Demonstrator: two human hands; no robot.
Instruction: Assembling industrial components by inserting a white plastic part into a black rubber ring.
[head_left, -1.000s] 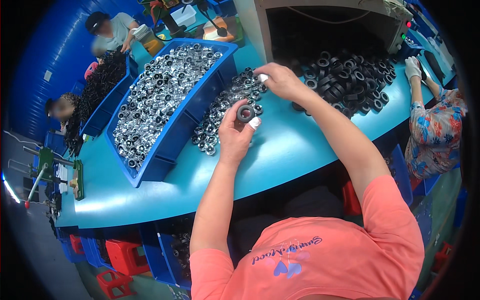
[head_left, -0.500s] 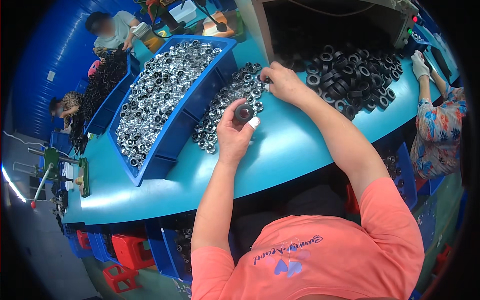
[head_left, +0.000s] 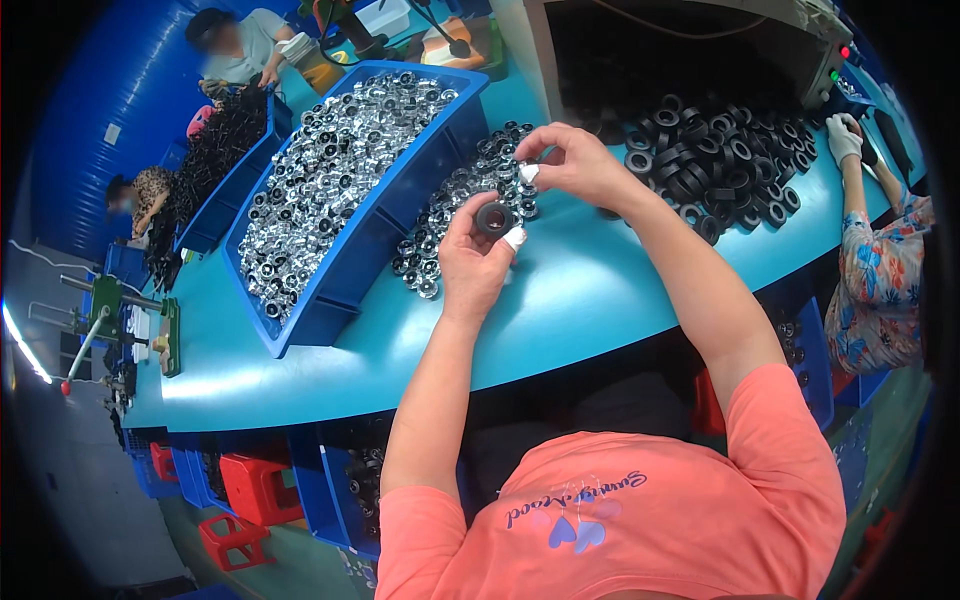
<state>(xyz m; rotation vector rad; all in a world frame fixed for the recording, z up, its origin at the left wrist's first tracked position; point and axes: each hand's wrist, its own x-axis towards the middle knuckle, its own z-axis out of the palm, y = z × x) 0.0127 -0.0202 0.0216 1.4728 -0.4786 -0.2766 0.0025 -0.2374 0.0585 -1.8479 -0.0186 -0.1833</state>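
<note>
Left fingers curled round black ring; right fingers half-curled, hold unclear; shiny pieces fill blue bin.

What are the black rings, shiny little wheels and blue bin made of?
Black rings: probably rubber, dullish, with soft highlights. Shiny little wheels: perhaps clear plastic, glossy, though bright glints could mean metal. Blue bin: likely plastic, smooth, evenly coloured throughout.

A bin of hubs stands nearer the table's left edge, a heap of rings nearer its right. Loose hubs lie between, beside the bin.
</note>
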